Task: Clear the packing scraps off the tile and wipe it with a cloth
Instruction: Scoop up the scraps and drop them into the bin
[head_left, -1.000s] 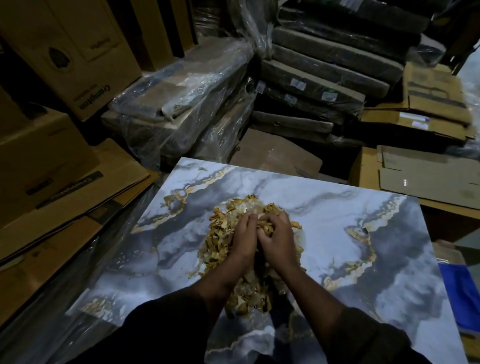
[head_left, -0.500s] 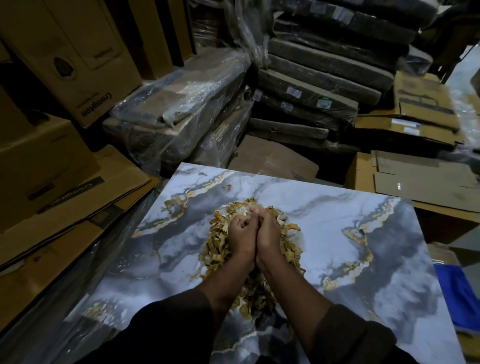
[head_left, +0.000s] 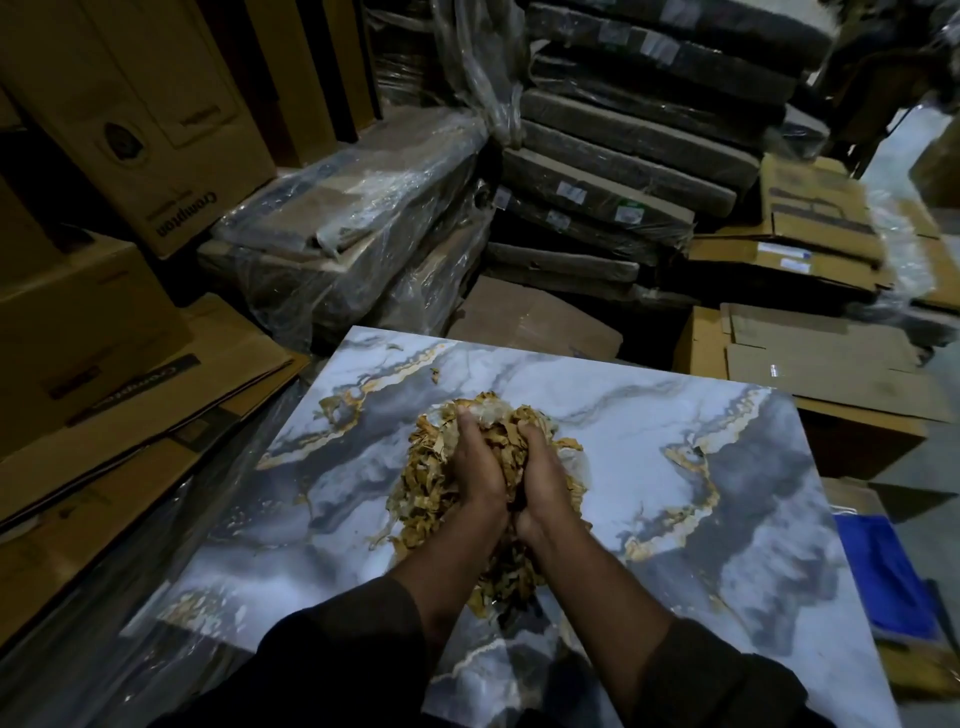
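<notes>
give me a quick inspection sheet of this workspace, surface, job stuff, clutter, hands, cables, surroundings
surface: marbled tile, grey, white and gold, lying flat; most of it is bare.
job's things: pile of packing scraps heaped at the tile's middle; one stray scrap lies apart toward the far edge. blue cloth-like item beside the tile's right edge, not in use.
clutter: nothing seen on the tile beyond the scraps.
grippers: left hand and right hand side by side, fingers curled into the pile.
cables: nothing seen.
surroundings: cardboard boxes, plastic-wrapped packs, stacked dark packs, flattened cartons.

Scraps mid-tile, cartons left, cloth right.
</notes>
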